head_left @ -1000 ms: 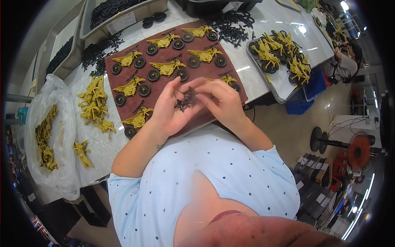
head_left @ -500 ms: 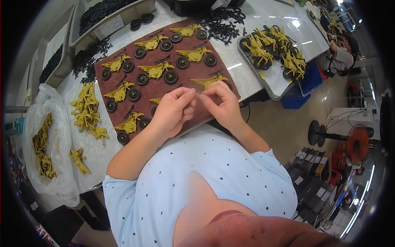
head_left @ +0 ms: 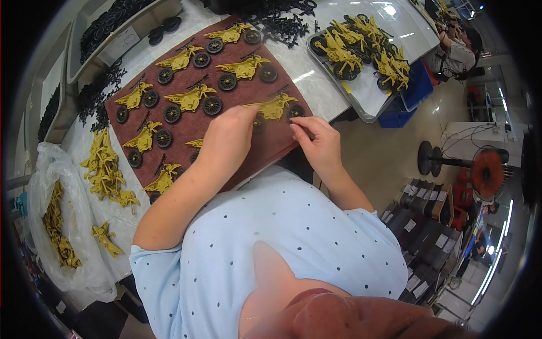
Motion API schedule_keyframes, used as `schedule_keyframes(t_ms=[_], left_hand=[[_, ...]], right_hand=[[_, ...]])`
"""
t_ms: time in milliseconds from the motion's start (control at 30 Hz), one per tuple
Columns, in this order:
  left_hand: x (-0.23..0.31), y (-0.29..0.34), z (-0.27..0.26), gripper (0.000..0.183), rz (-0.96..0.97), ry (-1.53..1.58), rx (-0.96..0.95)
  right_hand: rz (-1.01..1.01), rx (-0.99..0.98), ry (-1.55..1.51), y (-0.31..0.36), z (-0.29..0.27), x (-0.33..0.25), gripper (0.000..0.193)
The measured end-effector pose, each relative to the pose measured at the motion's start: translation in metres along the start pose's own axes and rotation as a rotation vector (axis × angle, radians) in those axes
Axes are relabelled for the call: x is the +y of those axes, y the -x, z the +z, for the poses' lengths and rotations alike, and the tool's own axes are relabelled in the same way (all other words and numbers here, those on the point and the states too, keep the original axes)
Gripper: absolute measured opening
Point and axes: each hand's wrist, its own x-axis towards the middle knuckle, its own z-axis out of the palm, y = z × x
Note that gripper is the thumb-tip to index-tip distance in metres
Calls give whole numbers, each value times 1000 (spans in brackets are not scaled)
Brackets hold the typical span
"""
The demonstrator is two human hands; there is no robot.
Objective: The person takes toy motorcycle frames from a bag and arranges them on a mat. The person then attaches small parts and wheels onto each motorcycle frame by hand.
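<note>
A brown mat (head_left: pixel 248 152) on the white table carries several yellow toy motorcycles with black wheels. My left hand (head_left: pixel 228 138) lies on the mat with its fingertips pressing one yellow toy motorcycle (head_left: pixel 275 106) at the mat's near right corner. My right hand (head_left: pixel 317 140) is beside it, thumb and fingers pinched together just below that motorcycle's front black wheel (head_left: pixel 294 112). Whether something small sits in the pinch is hidden.
A grey tray (head_left: pixel 361 110) of finished yellow motorcycles stands at the right, a blue crate (head_left: pixel 418 85) beyond it. Loose black parts (head_left: pixel 276 22) lie behind the mat. Bare yellow frames (head_left: pixel 104 169) and a plastic bag (head_left: pixel 56 226) are left. Another person (head_left: pixel 457 51) works at far right.
My hands have come down from above the mat's middle, where they worked small black parts, to the motorcycle at the mat's near right corner.
</note>
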Motion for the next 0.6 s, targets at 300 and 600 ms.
schedule_keyframes(t_ms=[300,600], left_hand=[[-10,-22,16,30,-23,-266,-169],[-12,-15,19,28,28,-371,-183]], right_hand=[[-90,106,197,0,29,0,9],[-71,79,370,-8,36,-1,7]])
